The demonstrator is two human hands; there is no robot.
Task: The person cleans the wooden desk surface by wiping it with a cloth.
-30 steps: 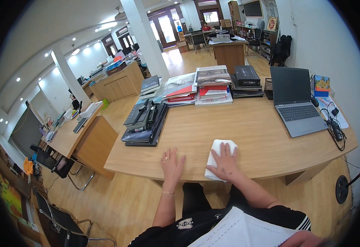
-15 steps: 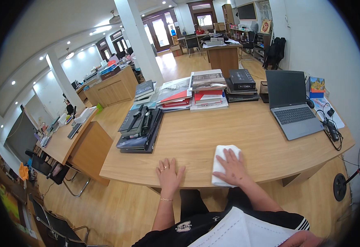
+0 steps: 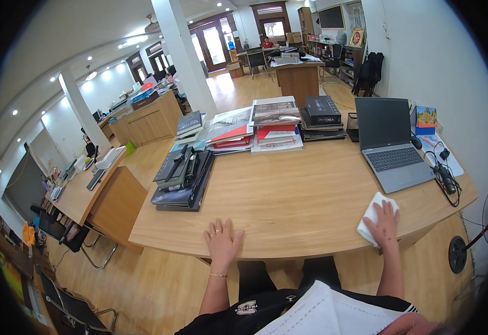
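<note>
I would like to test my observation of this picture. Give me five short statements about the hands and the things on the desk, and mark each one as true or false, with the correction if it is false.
1. The right hand rests on the white cloth. True.
2. The left hand is holding a book. False: it lies palm down on the desk.
3. The laptop stands open. True.
4. The cloth lies to the left of the left hand. False: it lies well to the right of it.
5. The black adapter lies to the right of the laptop. True.
</note>
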